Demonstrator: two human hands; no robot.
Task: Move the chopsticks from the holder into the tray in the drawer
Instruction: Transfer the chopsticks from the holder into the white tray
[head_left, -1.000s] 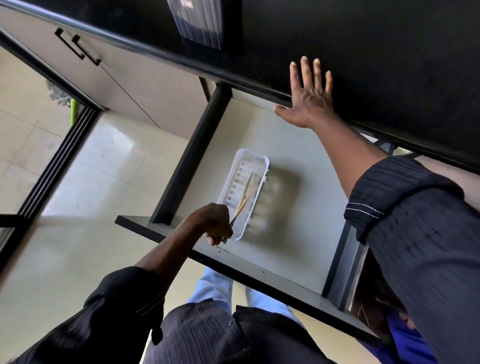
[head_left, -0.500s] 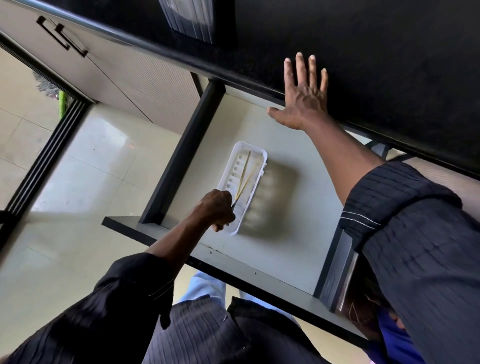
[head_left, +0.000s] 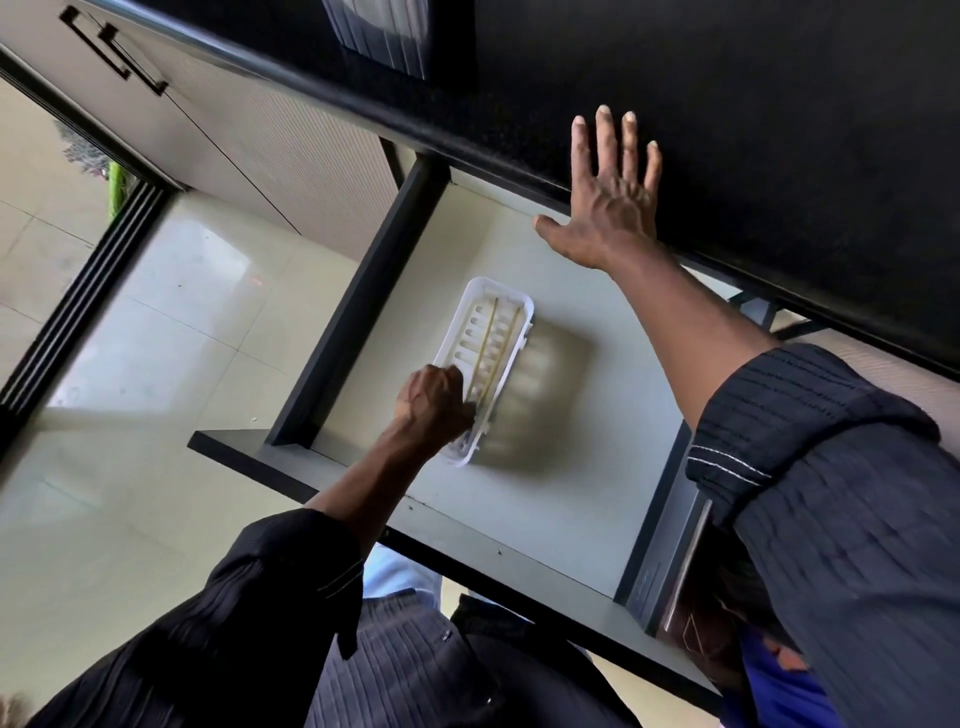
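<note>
A white slotted tray (head_left: 501, 289) lies in the open drawer (head_left: 582, 483), near its left side. Two thin wooden chopsticks (head_left: 491, 338) lie side by side along the tray's length. My left hand (head_left: 431, 402) sits at the tray's near end with its fingers closed over the near ends of the chopsticks. My right hand (head_left: 610, 208) rests flat, fingers spread, on the front edge of the black countertop (head_left: 753, 130) above the drawer. A ribbed grey holder (head_left: 379, 31) stands on the countertop at the top of the view, cut off by the frame.
The drawer has black side walls and a dark front panel (head_left: 311, 483) close to my body. Cabinet doors with black handles (head_left: 114, 52) run to the left. Pale floor tiles (head_left: 130, 364) and a sliding door track (head_left: 67, 322) lie below left.
My left hand has lowered the chopsticks from a tilted, crossed pose until they lie flat and parallel in the tray. My right hand has stayed on the countertop edge.
</note>
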